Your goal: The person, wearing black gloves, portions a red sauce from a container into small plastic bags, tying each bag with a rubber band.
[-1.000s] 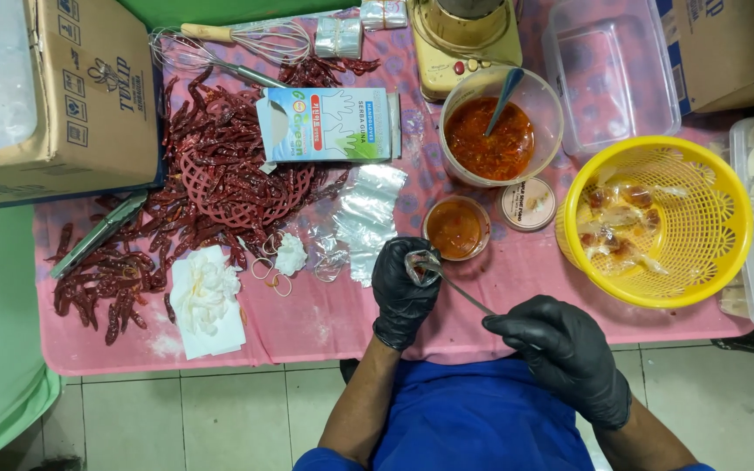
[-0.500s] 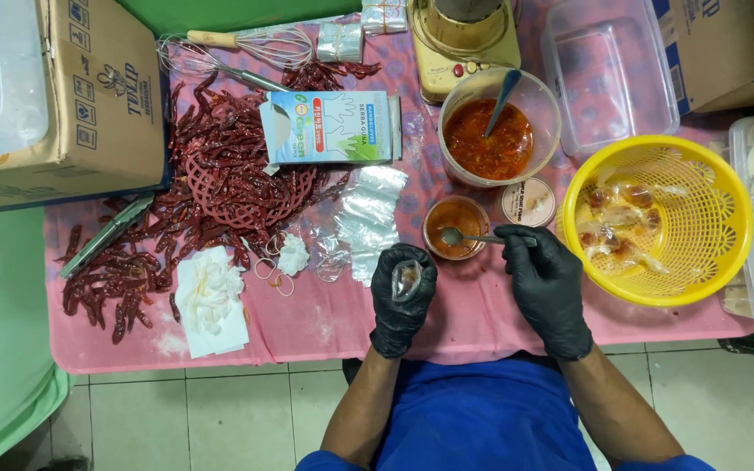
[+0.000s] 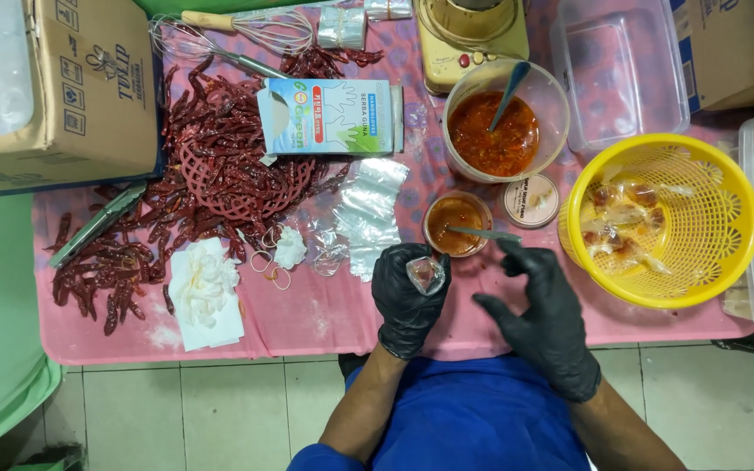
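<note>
Left of the grip: we list dried red chillies (image 3: 133,262) heaped on the pink cloth (image 3: 325,314), with a crumpled white tissue (image 3: 205,288) and loose rubber bands (image 3: 270,270) nearer to our left hand.
Left hand (image 3: 407,301): gloved in black, palm up, fingers curled narrowly around a small clear plastic bag (image 3: 426,273); forearm rising from the table edge.
Small clear plastic bag: held upright at our left fingertips, mouth upward; whether any sauce is in it we cannot tell.
Just above the grip: a small cup of red sauce (image 3: 456,223), with a spoon (image 3: 482,233) lying across its rim, handle toward our right hand.
Farther above: a large tub of chilli sauce (image 3: 493,131) with a blue spoon standing in it.
Right hand (image 3: 543,323): gloved in black, open and empty, fingers spread and half curled, index tip just short of the spoon handle.
Right of the grip: a yellow basket (image 3: 726,218) holding filled, tied bags.
Step in hand: we judge it to be filling one bag with sauce.
Next move calls for: a steady bag mouth and a level, drip-free spoonful, in our judgement.
</note>
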